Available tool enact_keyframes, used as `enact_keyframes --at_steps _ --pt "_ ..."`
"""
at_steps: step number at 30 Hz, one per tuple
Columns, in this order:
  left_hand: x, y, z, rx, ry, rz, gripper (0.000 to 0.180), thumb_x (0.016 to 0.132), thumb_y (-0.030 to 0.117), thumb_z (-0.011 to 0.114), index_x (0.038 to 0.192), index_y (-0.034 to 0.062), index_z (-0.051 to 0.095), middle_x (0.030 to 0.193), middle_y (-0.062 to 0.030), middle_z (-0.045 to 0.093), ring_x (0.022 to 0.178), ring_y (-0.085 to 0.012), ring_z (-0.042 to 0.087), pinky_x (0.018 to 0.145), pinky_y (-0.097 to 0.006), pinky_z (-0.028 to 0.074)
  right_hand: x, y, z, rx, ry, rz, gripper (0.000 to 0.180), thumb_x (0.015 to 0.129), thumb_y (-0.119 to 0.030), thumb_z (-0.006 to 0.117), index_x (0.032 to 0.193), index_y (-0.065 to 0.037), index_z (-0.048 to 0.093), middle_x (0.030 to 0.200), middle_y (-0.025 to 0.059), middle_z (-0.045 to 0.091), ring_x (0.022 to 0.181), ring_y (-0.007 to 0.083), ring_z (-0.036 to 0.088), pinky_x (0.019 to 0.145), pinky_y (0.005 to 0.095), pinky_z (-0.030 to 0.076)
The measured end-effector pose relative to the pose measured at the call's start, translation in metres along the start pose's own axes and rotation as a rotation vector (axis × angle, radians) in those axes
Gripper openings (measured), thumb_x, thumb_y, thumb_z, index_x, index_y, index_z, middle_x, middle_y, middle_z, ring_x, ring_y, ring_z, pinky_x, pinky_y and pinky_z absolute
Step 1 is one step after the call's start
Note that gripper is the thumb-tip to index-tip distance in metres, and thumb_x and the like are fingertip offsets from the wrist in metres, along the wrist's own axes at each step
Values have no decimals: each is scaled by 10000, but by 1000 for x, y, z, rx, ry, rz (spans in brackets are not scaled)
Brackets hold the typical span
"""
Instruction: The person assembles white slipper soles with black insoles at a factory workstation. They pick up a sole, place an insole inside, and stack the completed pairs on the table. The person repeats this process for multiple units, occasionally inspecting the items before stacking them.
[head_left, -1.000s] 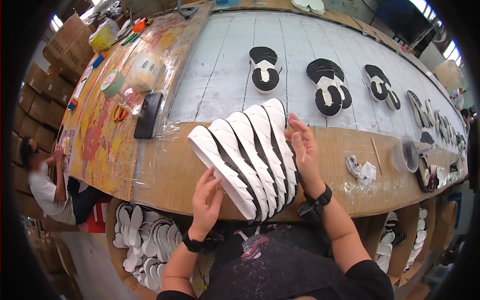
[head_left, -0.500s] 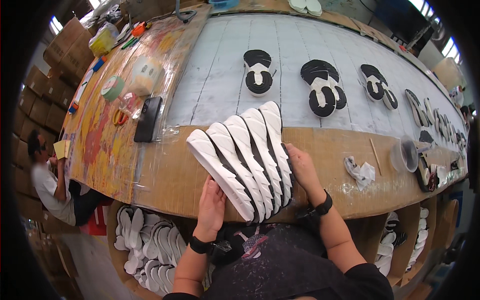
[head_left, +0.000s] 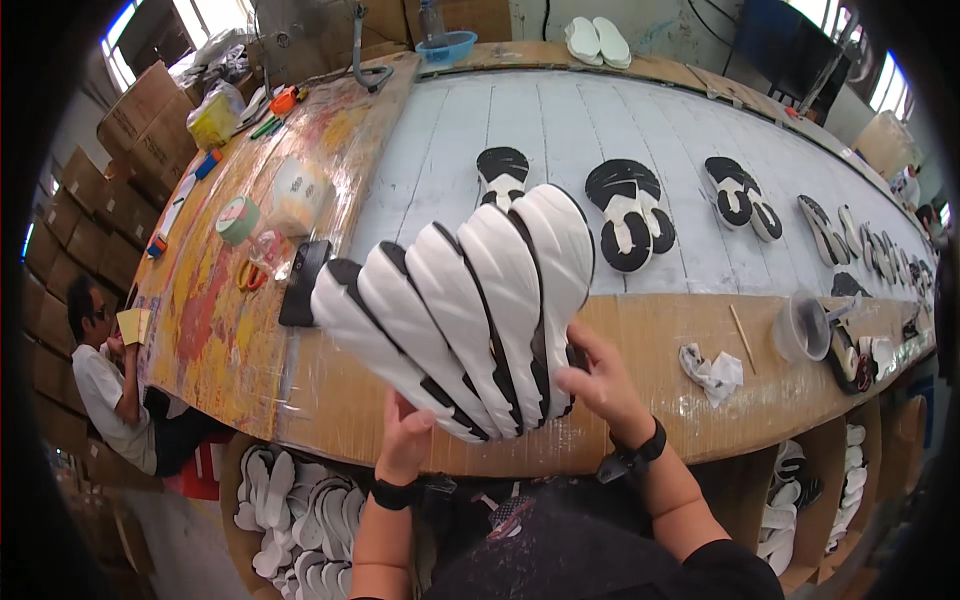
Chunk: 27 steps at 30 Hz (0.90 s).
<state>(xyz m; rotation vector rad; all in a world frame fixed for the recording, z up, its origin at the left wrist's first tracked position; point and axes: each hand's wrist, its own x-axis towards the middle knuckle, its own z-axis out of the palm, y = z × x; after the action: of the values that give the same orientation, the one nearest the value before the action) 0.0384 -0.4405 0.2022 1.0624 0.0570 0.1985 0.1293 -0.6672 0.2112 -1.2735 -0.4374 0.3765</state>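
Note:
Between my two hands I hold a fanned stack of several white shoe soles with black undersides, raised above the table's front edge. My left hand is closed on the lower left end of the stack, its fingers partly hidden behind it. My right hand grips the right side, thumb on the outermost sole and the other fingers mostly behind. Beyond the stack, a black-and-white sole lies on the white table surface, partly covered by the stack. Another pair of soles lies to its right.
To the left are a black phone, orange scissors and a jar with a green lid. Crumpled tissue, a thin stick and a clear plastic tub lie right. Boxes of soles stand below. A person sits at left.
The stack has tilted, so the soles' broad white faces show more, and it has shifted a little left. Both hands still hold it. The whole view has tipped upward slightly.

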Motion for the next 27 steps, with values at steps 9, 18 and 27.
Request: enact_keyframes --at_steps 9,18,27 --pt "-23 -11 -20 358 -66 -44 573 685 110 721 1184 14 454 1107 -72 539 1019 -174 509 824 -293 434 -15 12 13 -141 22 -71 483 719 -108 699 1143 8 499 1144 116 544 1062 192 503 910 312 372" --pt "-30 4 8 520 -152 219 529 693 100 722 1170 55 498 1155 -86 532 1092 -211 479 933 -347 369 -41 45 1 -171 86 -2 532 768 -109 621 1232 0 384 1132 117 498 1051 223 468 920 344 339" --pt "-84 -14 -66 100 257 -197 419 793 166 612 1176 42 494 1163 -101 529 1090 -203 484 935 -310 367 -8 2 96 -890 -506 -454 729 694 -256 697 1274 16 349 1237 199 424 1139 340 414 958 424 300"
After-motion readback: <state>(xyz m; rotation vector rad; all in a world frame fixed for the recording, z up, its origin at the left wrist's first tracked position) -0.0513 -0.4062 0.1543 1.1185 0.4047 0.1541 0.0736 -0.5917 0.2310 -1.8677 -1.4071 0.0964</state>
